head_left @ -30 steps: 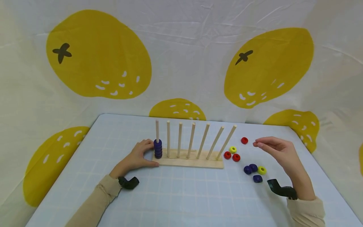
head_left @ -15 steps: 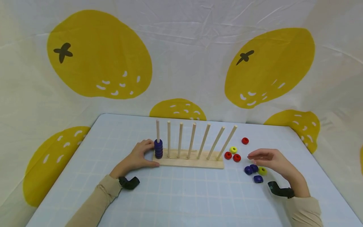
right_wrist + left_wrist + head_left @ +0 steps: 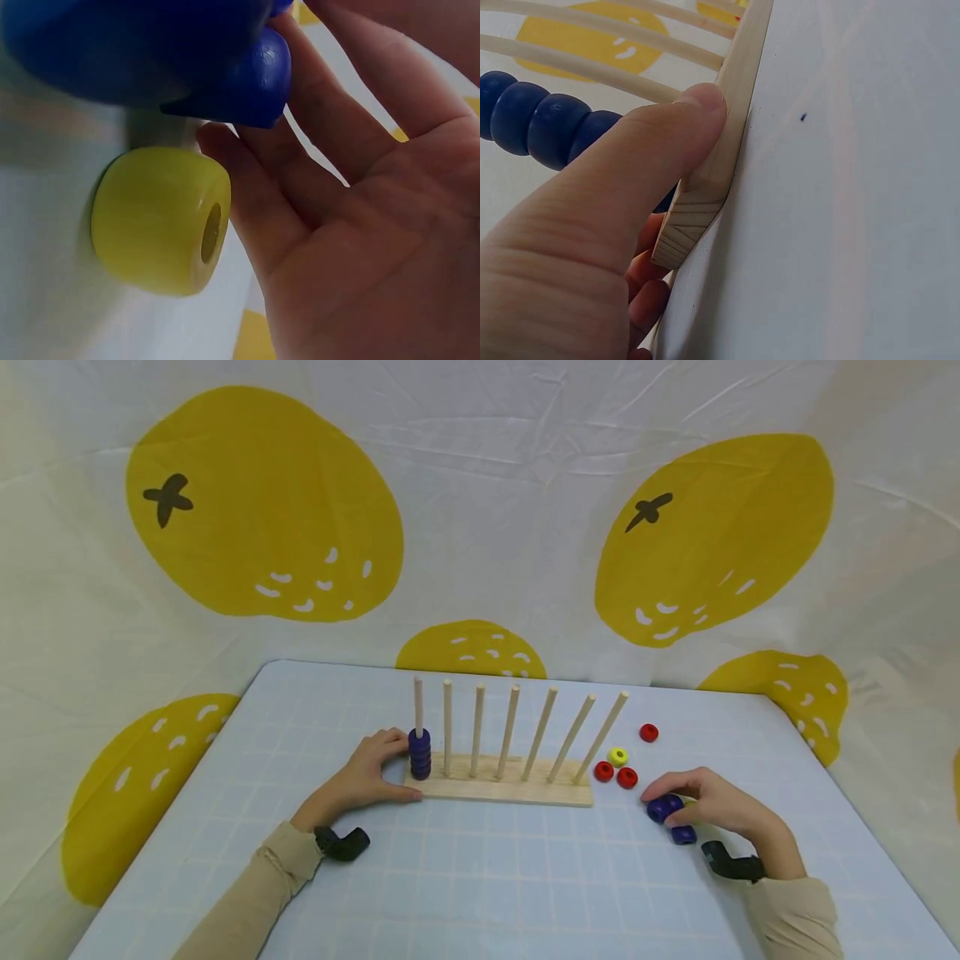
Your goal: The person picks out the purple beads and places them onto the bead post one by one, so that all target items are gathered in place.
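Observation:
My left hand (image 3: 367,774) holds the left end of a wooden peg stand (image 3: 502,789), thumb along the front edge and fingers behind. Several blue beads (image 3: 420,755) are stacked on the leftmost peg; the other pegs are bare. At the right, my right hand (image 3: 716,807) reaches down over a cluster of beads, its thumb and forefinger around a blue bead (image 3: 658,810), with a second blue one right beside it. Another blue bead (image 3: 683,836) lies just in front of the thumb. The right wrist view shows a yellow bead (image 3: 157,221) by the fingers, mostly hidden in the head view.
Between stand and right hand lie two red beads (image 3: 627,777) and a yellow bead (image 3: 618,757). One more red bead (image 3: 648,732) is farther back. The table (image 3: 450,885) has a pale checked cover; a cloth with yellow fruit shapes (image 3: 262,510) hangs behind.
My right hand has come down and slightly left from above the table to the blue beads, closing thumb and forefinger around one. My left hand and the stand stay put.

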### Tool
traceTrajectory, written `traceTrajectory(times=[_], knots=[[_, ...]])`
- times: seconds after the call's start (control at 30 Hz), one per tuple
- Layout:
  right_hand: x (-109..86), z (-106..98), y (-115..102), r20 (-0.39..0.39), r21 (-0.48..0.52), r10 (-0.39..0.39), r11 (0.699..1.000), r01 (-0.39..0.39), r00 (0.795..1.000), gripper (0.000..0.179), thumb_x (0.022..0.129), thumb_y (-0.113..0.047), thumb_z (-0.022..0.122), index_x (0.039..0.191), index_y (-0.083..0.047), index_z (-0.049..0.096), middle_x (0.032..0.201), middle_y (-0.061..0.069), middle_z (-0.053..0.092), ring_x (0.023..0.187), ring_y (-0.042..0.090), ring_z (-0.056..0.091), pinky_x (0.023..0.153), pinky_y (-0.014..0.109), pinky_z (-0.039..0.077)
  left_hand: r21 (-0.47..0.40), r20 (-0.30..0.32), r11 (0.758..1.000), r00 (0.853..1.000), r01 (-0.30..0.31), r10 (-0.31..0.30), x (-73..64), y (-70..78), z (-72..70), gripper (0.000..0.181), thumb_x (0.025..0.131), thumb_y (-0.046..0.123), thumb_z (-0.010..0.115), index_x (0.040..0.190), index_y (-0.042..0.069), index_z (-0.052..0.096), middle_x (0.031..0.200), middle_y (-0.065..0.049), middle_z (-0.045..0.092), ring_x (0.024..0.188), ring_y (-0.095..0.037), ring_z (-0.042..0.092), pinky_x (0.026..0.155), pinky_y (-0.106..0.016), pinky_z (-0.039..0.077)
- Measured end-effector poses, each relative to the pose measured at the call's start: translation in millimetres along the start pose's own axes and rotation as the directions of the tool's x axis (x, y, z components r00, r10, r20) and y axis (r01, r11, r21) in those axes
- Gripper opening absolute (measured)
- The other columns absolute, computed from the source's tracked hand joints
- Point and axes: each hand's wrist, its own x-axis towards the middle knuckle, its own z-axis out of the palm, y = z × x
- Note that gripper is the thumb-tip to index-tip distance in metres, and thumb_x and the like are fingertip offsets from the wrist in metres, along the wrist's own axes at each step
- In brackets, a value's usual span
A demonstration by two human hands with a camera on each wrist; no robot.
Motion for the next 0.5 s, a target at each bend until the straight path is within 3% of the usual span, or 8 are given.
traceTrajectory(times=[0.17,0.37,0.5], knots=[[3.3,1.9,-1.9,-0.01,-0.085,0.034,0.996,-0.035,0.999,0.025,0.087,-0.009,0.073,0.112,-0.013,0.074,0.118,0.005,0.069,0.11,0.011,0.057,0.092,0.023,0.043,-0.002,-0.001,1.0,1.0,-0.003,0.003,0.2,0.8,-0.2,0.07,0.064,0.041,0.092,0.124,0.012,0.069,0.114,0.004,0.059,0.107,-0.018,0.049,0.091,-0.044,0.034],[5.5,2.9,-4.0,-0.034,-0.115,0.066,0.991,-0.069,0.997,0.023,0.087,-0.009,0.074,0.109,-0.014,0.074,0.115,0.002,0.069,0.11,0.018,0.057,0.092,0.026,0.043,-0.003,-0.003,1.0,1.0,-0.005,0.005,0.7,1.5,-0.2,0.07,0.064,0.04,0.093,0.123,0.012,0.069,0.114,0.003,0.059,0.106,-0.018,0.049,0.09,-0.044,0.035],[5.5,3.6,-5.8,-0.044,-0.115,0.078,0.99,-0.082,0.996,0.023,0.087,-0.01,0.074,0.109,-0.014,0.074,0.115,0.002,0.069,0.11,0.021,0.057,0.095,0.038,0.045,-0.006,-0.002,1.0,1.0,-0.002,0.002,0.6,1.7,0.0,0.069,0.064,0.04,0.093,0.123,0.012,0.069,0.113,0.003,0.059,0.105,-0.018,0.049,0.09,-0.044,0.034]])
